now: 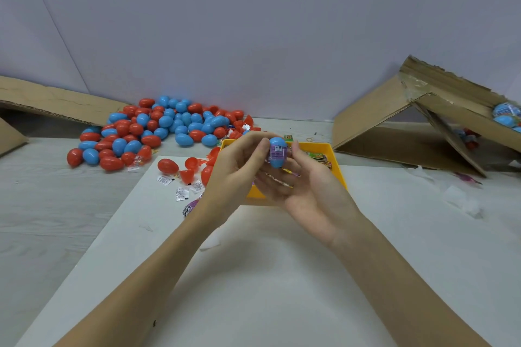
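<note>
Blue egg, purple label perhaps marked "9"; fingers of left hand and right hand grip it.

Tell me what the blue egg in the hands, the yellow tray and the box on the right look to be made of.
Blue egg: likely hard plastic, smooth with a soft sheen; its purple printed band looks like thin film.
Yellow tray: probably moulded plastic, even colour, slight gloss.
Box: corrugated cardboard, matte brown, with ragged torn edges.

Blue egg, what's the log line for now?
left hand: pinches blue egg | right hand: holds blue egg | behind: yellow tray
</note>
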`<state>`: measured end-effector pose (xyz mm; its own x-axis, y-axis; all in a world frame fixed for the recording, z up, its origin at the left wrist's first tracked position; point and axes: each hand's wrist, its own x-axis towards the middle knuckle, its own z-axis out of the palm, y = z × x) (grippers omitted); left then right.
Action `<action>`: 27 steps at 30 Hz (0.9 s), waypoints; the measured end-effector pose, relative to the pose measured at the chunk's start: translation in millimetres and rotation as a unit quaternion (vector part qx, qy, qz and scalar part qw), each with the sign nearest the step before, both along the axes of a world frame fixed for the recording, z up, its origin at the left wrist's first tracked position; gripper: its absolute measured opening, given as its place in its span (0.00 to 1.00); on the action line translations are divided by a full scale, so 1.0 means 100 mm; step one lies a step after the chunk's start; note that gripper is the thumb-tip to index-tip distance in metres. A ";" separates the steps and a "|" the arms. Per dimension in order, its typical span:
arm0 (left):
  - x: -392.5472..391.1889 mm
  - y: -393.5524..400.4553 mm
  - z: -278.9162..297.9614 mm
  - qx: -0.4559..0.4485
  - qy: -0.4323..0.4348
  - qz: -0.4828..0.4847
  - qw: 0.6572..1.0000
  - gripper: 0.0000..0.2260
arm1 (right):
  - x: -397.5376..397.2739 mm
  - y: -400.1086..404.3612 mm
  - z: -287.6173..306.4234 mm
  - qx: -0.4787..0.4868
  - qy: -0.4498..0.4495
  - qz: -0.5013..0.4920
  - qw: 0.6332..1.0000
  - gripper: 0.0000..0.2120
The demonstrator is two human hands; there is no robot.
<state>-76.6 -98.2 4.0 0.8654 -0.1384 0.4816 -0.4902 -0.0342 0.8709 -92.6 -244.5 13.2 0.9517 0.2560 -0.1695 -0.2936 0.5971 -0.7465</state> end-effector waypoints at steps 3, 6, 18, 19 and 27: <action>0.00 -0.01 0.02 -0.029 0.009 -0.019 0.999 0.10 | -0.01 0.02 0.02 -0.075 -0.106 -0.067 0.989 0.18; -0.01 -0.03 0.03 -0.015 -0.018 -0.015 1.000 0.11 | -0.03 0.04 0.04 -0.073 -0.145 -0.085 0.983 0.18; -0.02 -0.05 0.00 0.104 -0.128 0.106 0.981 0.10 | 0.00 -0.03 0.03 -0.076 -0.095 -0.055 0.991 0.15; 0.00 -0.01 0.01 0.131 -0.150 0.119 0.973 0.10 | 0.01 -0.04 0.02 -0.087 -0.094 -0.057 0.990 0.16; 0.03 -0.02 -0.06 0.152 -0.188 0.160 0.957 0.09 | 0.04 -0.02 -0.04 -0.026 -0.024 -0.061 0.998 0.15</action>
<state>-73.9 -100.3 -2.1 0.6611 -0.0785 0.7462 -0.6883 -0.4594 0.5615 -88.7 -246.9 9.1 0.9824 0.1302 -0.1339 -0.1851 0.5859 -0.7890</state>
